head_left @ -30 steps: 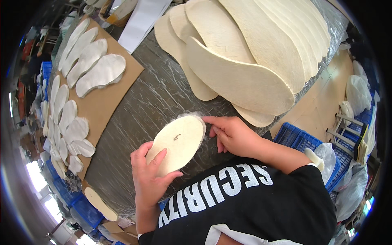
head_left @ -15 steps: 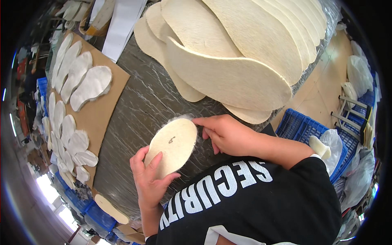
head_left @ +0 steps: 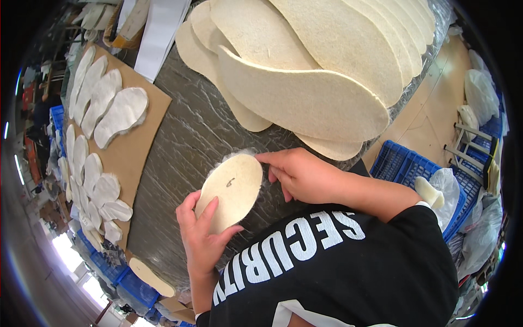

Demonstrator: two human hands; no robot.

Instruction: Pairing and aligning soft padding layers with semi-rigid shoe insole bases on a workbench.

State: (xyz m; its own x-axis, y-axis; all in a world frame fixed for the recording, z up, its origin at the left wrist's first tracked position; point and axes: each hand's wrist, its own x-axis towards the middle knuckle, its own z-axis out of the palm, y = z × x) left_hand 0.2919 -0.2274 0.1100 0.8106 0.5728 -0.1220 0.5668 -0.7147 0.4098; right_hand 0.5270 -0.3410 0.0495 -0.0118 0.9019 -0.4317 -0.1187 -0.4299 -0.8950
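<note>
Between both hands: oval felt piece (head_left: 230, 191), cream, small dark mark near its middle, fuzzy white fibre fringing its top edge.
Left hand grip: left hand (head_left: 202, 234) closed on the lower left end of the oval felt piece, thumb laid flat on its face, fingers curled behind.
Right hand grip: right hand (head_left: 299, 174) pinched narrow on the upper right edge, fingertips bent onto the rim.
Piece position: held over the near edge of the dark wrapped table (head_left: 185, 141), just above the chest.
Beyond, upper right: stack of large cream insole-shaped sheets (head_left: 305, 98), fanned and overlapping.
Left: brown cardboard sheet (head_left: 139, 147) on which rows of small white fleecy insoles (head_left: 120, 114) are laid.
Right, floor level: blue plastic crates (head_left: 403, 163), plastic bags.
</note>
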